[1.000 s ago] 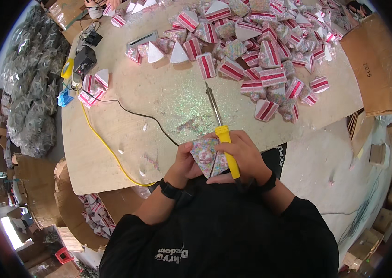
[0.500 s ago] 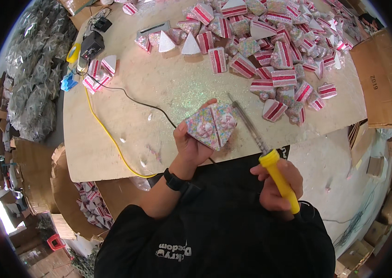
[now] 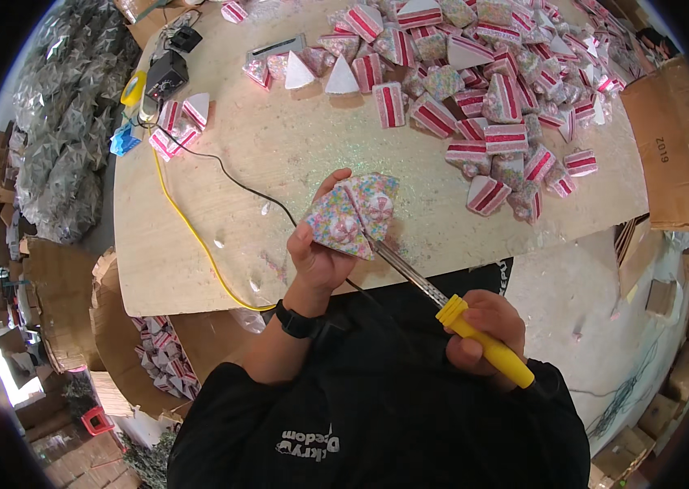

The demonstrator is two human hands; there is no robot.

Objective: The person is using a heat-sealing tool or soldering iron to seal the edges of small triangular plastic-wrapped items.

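Observation:
My left hand point(image 3: 318, 259) holds two toy cake slices point(image 3: 334, 226) side by side, their sprinkle-covered tops with pink-and-white swirls facing up. A narrow dark gap runs between the two. In my right hand point(image 3: 493, 330) is a soldering iron point(image 3: 475, 330) with a yellow handle, gripped from the side. Its metal barrel slants up to the left, and the tip meets the near end of the gap between the slices. Whether the tip goes into the gap or only touches the edge, I cannot tell.
A big heap of toy cake slices point(image 3: 507, 138) covers the table's far right. At left stand a black power box point(image 3: 167, 75), yellow tape point(image 3: 133, 88) and a few slices point(image 3: 175, 138). Black and yellow cables point(image 3: 187, 236) cross the table point(image 3: 239, 212). Cardboard boxes point(image 3: 674, 147) flank it.
The iron's tip has swung down and left, from pointing past the slices to the gap between them. My left hand has shifted slightly left with the slices.

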